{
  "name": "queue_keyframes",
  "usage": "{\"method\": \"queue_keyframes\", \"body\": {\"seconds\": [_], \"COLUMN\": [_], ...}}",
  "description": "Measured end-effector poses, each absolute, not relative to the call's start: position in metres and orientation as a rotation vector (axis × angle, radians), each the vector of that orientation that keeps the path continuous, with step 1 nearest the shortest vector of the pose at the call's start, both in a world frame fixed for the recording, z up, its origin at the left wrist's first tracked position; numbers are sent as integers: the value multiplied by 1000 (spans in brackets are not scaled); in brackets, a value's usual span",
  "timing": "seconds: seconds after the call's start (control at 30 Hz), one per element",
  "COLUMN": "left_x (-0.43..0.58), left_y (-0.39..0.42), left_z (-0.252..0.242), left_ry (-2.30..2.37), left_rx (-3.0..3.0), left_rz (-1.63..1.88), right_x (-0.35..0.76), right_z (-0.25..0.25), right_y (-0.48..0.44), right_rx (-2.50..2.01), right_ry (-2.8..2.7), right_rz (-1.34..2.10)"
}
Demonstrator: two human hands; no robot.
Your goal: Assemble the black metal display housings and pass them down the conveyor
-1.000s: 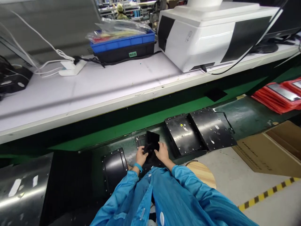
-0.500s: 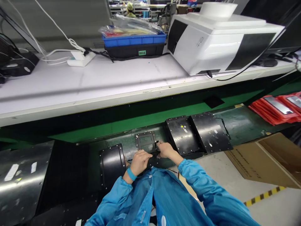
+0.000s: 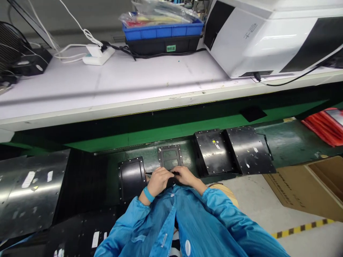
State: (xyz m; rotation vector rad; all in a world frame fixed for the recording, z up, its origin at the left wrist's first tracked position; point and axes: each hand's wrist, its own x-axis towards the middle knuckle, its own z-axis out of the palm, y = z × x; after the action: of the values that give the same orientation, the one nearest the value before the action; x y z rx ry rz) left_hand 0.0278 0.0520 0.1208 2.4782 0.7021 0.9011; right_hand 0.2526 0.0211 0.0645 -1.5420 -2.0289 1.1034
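Note:
Close to the front of the blue smock, my left hand [image 3: 158,181] and my right hand [image 3: 185,176] are both closed on a black piece [image 3: 172,181]. Its shape is mostly hidden by my fingers and it blends with the dark surface. Just beyond my fingertips lies a flat grey-black frame [image 3: 170,152] with a rectangular opening and screws along its border. To the left of my left hand is a black curved panel [image 3: 132,178] with screws on its edges.
Black metal panels [image 3: 214,151] stand in a row on the green surface [image 3: 288,142] at right. Larger panels [image 3: 29,189] fill the left. Beyond are a white worktop [image 3: 139,76], a blue bin [image 3: 163,31] and a white machine [image 3: 249,39]. A cardboard box [image 3: 305,189] sits at right.
My right hand has come lower and nearer to my left hand, and both fingertips now meet at the black piece. The camera view has tilted down and shifted slightly.

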Motion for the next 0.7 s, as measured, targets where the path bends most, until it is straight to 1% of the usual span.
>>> {"method": "queue_keyframes", "body": {"seconds": [0.1,0.17,0.23,0.27,0.33,0.4,0.43,0.5,0.7], "left_x": [27,23,15,12,7,7,8,11,12], "left_y": [62,70,78,81,83,80,76,67,51], "left_z": [114,104,86,75,50,26,15,-1,-25], "left_ry": [972,1250,1489,1572,1649,1637,1623,1619,1607], "left_rx": [2396,2226,2000,1894,1735,1629,1599,1578,1553], "left_rz": [1015,1142,1179,1115,782,408,284,182,76], "right_x": [244,242,243,243,244,244,245,245,250], "right_z": [40,20,2,-5,-16,-24,-26,-30,-32], "right_y": [24,31,41,46,54,59,60,60,63], "right_rx": [-1611,-1725,-1762,-1743,-1694,-1694,-1706,-1726,-1798], "right_ry": [-1825,-1521,-1114,-929,-690,-621,-625,-654,-876], "right_rz": [1106,1178,1286,1337,1413,1466,1487,1522,1510]}}
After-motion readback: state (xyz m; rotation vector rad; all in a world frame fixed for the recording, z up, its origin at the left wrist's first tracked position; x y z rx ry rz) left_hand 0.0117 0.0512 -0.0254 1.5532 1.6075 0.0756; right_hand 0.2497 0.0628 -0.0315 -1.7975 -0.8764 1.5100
